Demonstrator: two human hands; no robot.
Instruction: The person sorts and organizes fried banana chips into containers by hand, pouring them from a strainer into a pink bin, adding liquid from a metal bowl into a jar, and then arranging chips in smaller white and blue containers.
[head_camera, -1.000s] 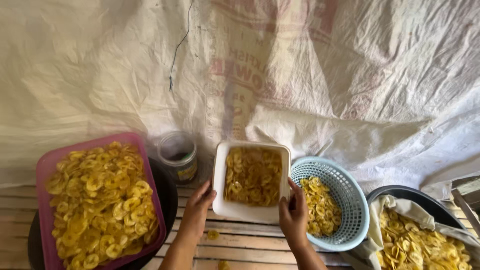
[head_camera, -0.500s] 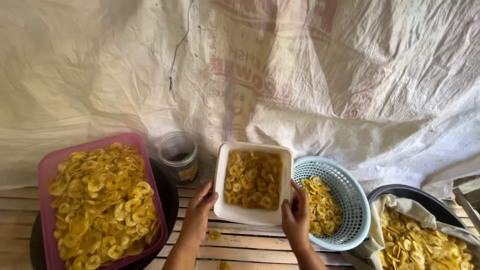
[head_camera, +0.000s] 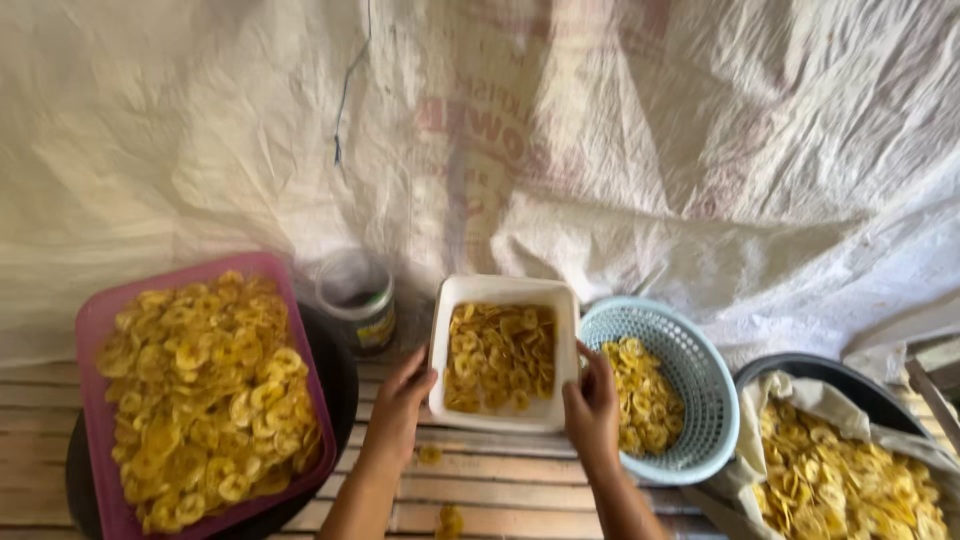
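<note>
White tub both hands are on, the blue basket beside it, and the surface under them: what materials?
White tub: likely plastic, smooth matte, rounded moulded rim. Left hand and right hand grip its sides. Blue basket: plastic, moulded lattice wall. Slatted surface: looks like wood or bamboo strips, unfinished, pale with gaps.

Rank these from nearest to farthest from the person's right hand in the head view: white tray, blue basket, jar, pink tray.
1. White tray: the right hand grips its right edge.
2. Blue basket: just right of the hand.
3. Jar: left, past the white tray.
4. Pink tray: far left.
</note>
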